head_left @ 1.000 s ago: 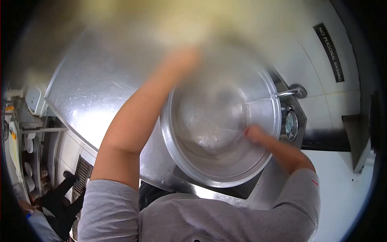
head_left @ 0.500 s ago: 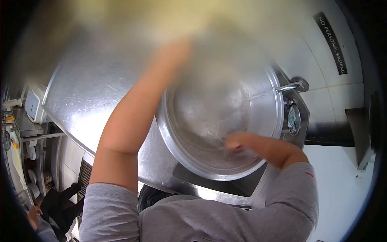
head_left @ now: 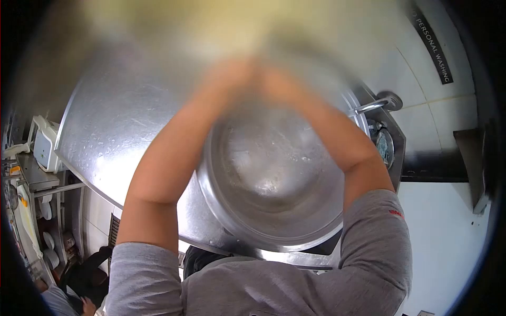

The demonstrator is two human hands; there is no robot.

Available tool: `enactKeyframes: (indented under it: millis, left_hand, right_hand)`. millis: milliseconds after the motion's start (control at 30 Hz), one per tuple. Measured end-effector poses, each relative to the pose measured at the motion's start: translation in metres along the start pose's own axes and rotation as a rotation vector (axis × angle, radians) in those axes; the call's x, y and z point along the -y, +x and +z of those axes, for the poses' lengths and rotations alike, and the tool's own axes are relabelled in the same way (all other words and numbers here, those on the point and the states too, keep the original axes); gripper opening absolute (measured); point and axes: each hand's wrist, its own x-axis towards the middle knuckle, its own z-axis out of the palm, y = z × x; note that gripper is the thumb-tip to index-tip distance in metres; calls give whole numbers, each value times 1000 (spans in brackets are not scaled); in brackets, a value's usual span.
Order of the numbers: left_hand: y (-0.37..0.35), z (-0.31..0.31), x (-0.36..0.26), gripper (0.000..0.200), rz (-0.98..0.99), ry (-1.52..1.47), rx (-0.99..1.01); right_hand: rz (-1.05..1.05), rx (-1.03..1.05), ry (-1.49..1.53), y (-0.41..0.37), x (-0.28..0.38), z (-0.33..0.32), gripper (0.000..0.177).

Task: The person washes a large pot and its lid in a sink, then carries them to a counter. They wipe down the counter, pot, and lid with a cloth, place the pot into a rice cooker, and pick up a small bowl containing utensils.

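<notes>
A stainless-steel counter (head_left: 126, 121) spreads from the upper left of the frame to its lower middle. A wide metal pot (head_left: 276, 224) fills the centre, its mouth facing up and its base glinting. At lower left, another person (head_left: 58, 303) is partly visible. A black sign (head_left: 432, 47) runs down the wall at upper right. The left hand (head_left: 234, 76) and right hand (head_left: 279, 84) are close together over the pot's far side, upper centre; blur hides whether they touch or grip anything. A metal spout (head_left: 371, 107) and a small round dish (head_left: 385, 147) sit right of the pot.
</notes>
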Motion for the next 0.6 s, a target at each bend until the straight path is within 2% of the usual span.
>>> enactKeyframes:
  millis: [33,67,100,133,200,233,267,300,333,367,400,433,467,500,533,567,600]
  left_hand:
    - [-4,-16,-10,42,16,-25,79]
    - [-4,-18,-10,42,18,-38,78]
    - [-3,-18,-10,42,9,-35,72]
    - [-5,-17,-9,43,1,-30,69]
    - [-7,-18,-13,42,-32,-22,83]
    - [-7,-19,-13,42,-66,-4,95]
    - [-4,-18,-10,42,-72,-9,93]
    - [-2,-14,-6,42,-50,4,54]
    - [-3,-7,-7,42,-20,15,25]
    - [-5,-7,-13,42,-6,11,36]
    - [-8,-13,-19,42,-47,10,62]
    - [-9,-18,-21,42,-97,15,82]
    - [-5,-4,-8,42,-100,25,75]
    - [2,27,16,41,-1,65,-102]
    - [5,46,27,41,105,100,-271]
    - [2,48,27,41,108,101,-263]
    - [0,44,28,41,112,113,-274]
  right_hand:
    - [122,61,-176,-21,-12,-35,24]
    - [-57,-157,-282,-48,-64,-25,25]
    - [163,-99,-389,-87,-101,-12,24]
    - [602,222,-320,-129,-152,21,24]
    - [786,1001,-123,-204,-55,-9,25]
    - [287,1371,-141,-255,-63,39,27]
    - [-429,1396,-163,-293,-52,93,29]
    - [-275,1087,49,-307,4,100,22]
    - [53,1133,26,-281,75,95,21]
    - [-97,976,73,-250,118,91,19]
    - [-132,807,90,-217,144,109,14]
    - [-372,528,194,-183,143,136,12]
    - [-193,289,288,-140,140,159,12]
    - [-226,439,-144,-84,146,117,13]
    - [102,62,-380,-66,147,90,23]
    - [290,144,-70,-30,84,111,27]
    - [359,-200,299,-38,12,138,29]
